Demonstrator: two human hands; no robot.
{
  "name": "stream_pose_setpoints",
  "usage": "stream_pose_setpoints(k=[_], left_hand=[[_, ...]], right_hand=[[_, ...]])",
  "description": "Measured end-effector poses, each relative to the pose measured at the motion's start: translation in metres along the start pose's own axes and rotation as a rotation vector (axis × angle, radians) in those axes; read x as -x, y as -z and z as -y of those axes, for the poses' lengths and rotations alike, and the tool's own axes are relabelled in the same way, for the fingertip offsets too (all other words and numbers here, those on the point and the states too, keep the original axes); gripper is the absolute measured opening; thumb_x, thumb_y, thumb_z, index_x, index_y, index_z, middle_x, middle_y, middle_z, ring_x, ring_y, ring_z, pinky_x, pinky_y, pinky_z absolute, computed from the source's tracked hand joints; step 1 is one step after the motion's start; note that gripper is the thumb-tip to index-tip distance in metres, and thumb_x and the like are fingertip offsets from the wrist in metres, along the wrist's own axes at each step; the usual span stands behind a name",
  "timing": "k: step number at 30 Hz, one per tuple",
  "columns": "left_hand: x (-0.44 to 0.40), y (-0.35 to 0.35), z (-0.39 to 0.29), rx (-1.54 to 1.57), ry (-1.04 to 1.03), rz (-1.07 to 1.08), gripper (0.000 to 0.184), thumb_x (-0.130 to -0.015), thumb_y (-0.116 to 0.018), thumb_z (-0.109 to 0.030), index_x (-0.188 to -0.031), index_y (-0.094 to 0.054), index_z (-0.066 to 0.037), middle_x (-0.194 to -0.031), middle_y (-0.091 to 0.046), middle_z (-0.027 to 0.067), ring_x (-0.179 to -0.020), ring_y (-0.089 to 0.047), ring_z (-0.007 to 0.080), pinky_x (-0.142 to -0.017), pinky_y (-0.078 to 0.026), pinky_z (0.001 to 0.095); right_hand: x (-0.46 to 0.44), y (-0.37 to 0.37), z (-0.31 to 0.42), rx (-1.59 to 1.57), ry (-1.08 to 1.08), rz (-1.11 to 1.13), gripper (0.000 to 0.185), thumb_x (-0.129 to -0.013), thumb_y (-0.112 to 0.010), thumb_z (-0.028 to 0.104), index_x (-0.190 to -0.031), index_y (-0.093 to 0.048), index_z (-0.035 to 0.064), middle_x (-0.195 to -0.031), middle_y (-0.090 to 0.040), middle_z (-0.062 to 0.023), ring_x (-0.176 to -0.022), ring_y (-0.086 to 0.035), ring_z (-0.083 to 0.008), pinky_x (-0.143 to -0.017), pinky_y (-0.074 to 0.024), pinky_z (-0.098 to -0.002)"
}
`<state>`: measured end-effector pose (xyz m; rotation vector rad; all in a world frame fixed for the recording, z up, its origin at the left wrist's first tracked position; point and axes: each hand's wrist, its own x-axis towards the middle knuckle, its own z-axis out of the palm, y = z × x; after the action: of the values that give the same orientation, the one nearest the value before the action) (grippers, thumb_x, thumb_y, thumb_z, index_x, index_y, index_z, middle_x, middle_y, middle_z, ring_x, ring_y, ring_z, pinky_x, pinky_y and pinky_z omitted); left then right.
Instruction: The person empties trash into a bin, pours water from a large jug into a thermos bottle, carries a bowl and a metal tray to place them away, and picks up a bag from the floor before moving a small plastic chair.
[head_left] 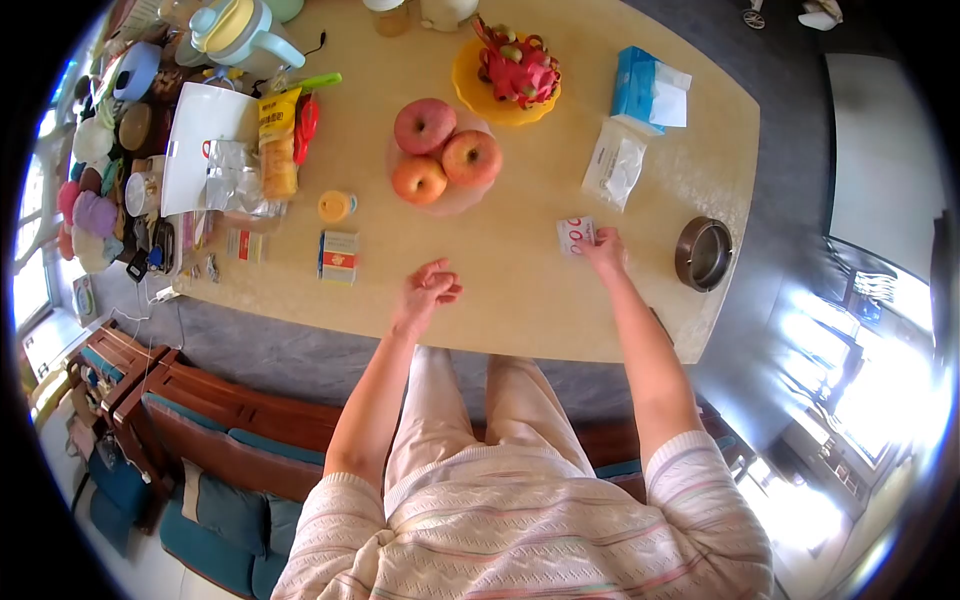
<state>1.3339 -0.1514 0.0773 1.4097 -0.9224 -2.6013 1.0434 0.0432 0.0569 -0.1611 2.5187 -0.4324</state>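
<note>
My right hand (606, 250) pinches the edge of a small white pack with red ring-like print (575, 236), at the table's right half. My left hand (432, 288) is over the table's near edge with its fingers loosely curled and apart, holding nothing. Beyond my left hand, three apples (424, 127) sit on a pale round plate (462, 204). A flat white and red box (339, 258) lies to the left of that hand. Past the small pack are a white plastic packet (615, 165) and a blue tissue box (637, 90).
A dark round ashtray (704, 254) stands near the table's right edge. A yellow plate (470, 88) bears a dragon fruit (520, 68) at the back. A yellow-lidded jar (337, 206), a yellow snack bag (279, 145), a jug (240, 40) and clutter fill the left side.
</note>
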Motion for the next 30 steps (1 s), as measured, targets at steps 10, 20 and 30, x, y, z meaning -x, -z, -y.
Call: stream_pose_setpoints(k=[10, 20, 30], left_hand=[[0.049, -0.011, 0.039, -0.066, 0.115, -0.093, 0.041, -0.079, -0.062, -0.014, -0.116, -0.050, 0.000, -0.087, -0.061, 0.0082, -0.073, -0.062, 0.0183, -0.062, -0.049, 0.0289], [0.105, -0.011, 0.045, -0.050, 0.043, -0.225, 0.037, -0.079, -0.057, -0.010, -0.115, -0.051, -0.002, -0.086, -0.060, 0.0064, -0.073, -0.060, 0.0157, -0.063, -0.049, 0.0269], [0.152, 0.017, 0.003, -0.305, -0.320, -0.200, 0.025, -0.070, -0.056, -0.009, -0.092, -0.060, 0.000, -0.061, -0.056, 0.0094, -0.052, -0.059, 0.0170, -0.046, -0.046, 0.0285]], right_hand=[[-0.011, 0.012, 0.014, -0.637, -0.266, 0.453, 0.016, -0.078, -0.062, 0.025, -0.082, -0.056, 0.0109, -0.065, -0.048, 0.0025, -0.055, -0.045, -0.0071, -0.046, -0.0347, -0.0239], [-0.019, 0.022, 0.028, -0.383, -0.213, 0.663, 0.012, -0.083, -0.054, 0.024, -0.091, -0.051, 0.0158, -0.071, -0.051, 0.0024, -0.059, -0.051, -0.0111, -0.046, -0.0372, -0.0289], [0.102, 0.043, 0.053, 0.344, 0.268, 0.857, 0.025, -0.078, -0.059, 0.021, -0.098, -0.056, 0.0058, -0.078, -0.060, -0.0040, -0.063, -0.059, -0.0136, -0.048, -0.0445, -0.0272]])
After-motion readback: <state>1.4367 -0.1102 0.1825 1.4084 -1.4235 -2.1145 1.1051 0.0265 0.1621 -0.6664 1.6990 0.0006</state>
